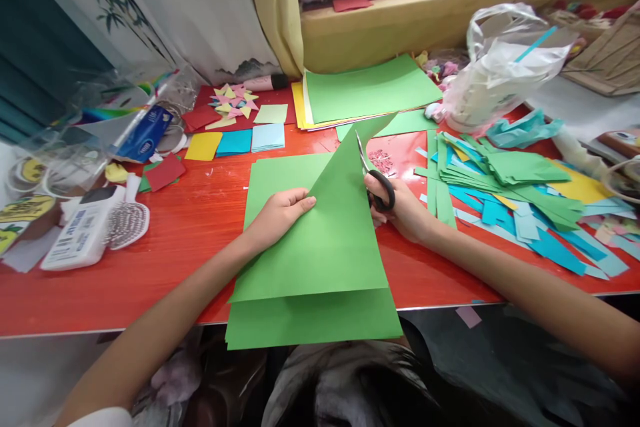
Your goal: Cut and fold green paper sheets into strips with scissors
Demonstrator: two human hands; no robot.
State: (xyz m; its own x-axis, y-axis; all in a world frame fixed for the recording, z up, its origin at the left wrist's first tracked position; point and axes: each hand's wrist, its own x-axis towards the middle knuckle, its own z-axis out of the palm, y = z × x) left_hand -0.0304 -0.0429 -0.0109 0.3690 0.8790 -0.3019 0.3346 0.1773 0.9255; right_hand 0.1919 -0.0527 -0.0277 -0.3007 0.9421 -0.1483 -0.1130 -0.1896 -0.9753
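Note:
My left hand (pixel 280 215) is closed on the left edge of a green paper sheet (pixel 340 233), thumb on top. The sheet is lifted and tilted above more green paper (pixel 315 323), which overhangs the table's front edge. In my right hand (pixel 403 210) is a pair of scissors (pixel 383 190) with black handles. Their metal blades meet the sheet near its upper right, where a narrow flap of green paper curls away to the right. The fingers behind the handles are partly hidden.
Green and blue paper strips (pixel 505 193) lie heaped at the right on the red table (pixel 165 267). Coloured sheets (pixel 370 90) are stacked at the back. Small paper squares (pixel 235 142), a hairbrush (pixel 127 223) and a white bottle (pixel 83 230) sit leftward. A bagged cup (pixel 480 83) stands back right.

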